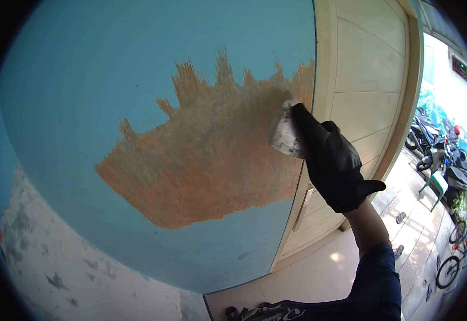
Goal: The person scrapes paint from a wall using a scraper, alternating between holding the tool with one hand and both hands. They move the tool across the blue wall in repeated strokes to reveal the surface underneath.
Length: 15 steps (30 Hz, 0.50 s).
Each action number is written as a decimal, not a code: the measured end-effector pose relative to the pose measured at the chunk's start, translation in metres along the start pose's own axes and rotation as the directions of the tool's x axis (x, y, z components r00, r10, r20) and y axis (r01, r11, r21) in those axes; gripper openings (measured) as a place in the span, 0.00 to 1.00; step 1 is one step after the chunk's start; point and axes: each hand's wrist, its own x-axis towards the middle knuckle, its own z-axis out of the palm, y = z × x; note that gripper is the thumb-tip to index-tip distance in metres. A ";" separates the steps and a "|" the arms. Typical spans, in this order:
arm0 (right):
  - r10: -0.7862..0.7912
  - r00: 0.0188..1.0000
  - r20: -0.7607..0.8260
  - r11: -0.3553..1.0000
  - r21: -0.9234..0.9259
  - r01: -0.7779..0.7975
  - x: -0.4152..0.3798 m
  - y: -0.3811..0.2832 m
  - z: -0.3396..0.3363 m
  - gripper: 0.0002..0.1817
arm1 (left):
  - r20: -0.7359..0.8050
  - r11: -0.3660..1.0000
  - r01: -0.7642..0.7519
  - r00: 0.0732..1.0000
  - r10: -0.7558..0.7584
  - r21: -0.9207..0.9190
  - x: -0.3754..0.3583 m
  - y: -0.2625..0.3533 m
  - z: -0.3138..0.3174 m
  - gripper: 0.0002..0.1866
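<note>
**Black-gloved right hand (334, 163) holds white-smeared flat tool (287, 135) at two-toned wall**

A bare forearm (368, 227) in a dark blue sleeve (378, 278) reaches up from the lower right, its right hand closed around the flat tool, with the fingers at the tool's right side. The left hand is out of view. The tool, slightly blurred, sits over the right part of a ragged-edged, orange-brown patch (201, 160) on a smooth, light-blue wall (100, 69); whether it touches the surface cannot be told.

The patch's upper edge breaks into streaky points, and greyish tones show across its middle. Just beside it, to the right, stands a cream panelled door (370, 75) in a matching frame (324, 59). A mottled white-and-grey surface (67, 262) fills the lower left, while dark footwear (232, 313) shows at the bottom. Outside, at right, are parked motorcycles (431, 134), a green-framed stool (434, 184), leafy green plants (461, 206) and a black-wheeled bicycle (448, 272) on sunlit paving (404, 227).
</note>
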 end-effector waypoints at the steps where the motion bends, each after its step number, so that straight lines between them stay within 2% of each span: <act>1: 0.011 0.999 0.040 1.000 -0.017 -0.010 0.004 -0.004 0.002 0.33 | 0.016 1.000 -0.026 1.000 0.026 0.011 0.009 0.000 -0.004 0.25; 2: 0.021 0.997 0.080 0.999 -0.031 -0.019 0.008 -0.008 0.005 0.33 | 0.030 0.999 -0.050 0.998 0.049 0.021 0.016 0.001 -0.007 0.25; 7: -0.071 0.997 -0.018 0.984 -0.166 0.067 0.010 -0.013 0.011 0.33 | 0.120 0.983 -0.160 0.982 0.148 0.091 0.042 -0.008 -0.032 0.25; 9: 0.052 0.990 0.133 0.987 -0.158 -0.031 0.007 -0.028 0.003 0.33 | 0.160 0.973 -0.209 0.968 0.191 0.102 0.052 -0.004 -0.030 0.25; 10: 0.054 0.990 0.133 0.986 -0.166 -0.031 0.009 -0.025 0.004 0.33 | 0.176 0.967 -0.231 0.962 0.210 0.106 0.057 -0.001 -0.029 0.25; 13: -0.098 0.994 -0.052 0.993 -0.067 0.095 0.014 -0.008 0.012 0.33 | 0.224 0.946 -0.294 0.940 0.259 0.135 0.070 0.003 -0.037 0.25; 15: -0.080 0.997 -0.009 0.993 -0.087 0.079 0.009 -0.020 0.007 0.33 | 0.255 0.930 -0.335 0.922 0.291 0.152 0.079 0.006 -0.040 0.25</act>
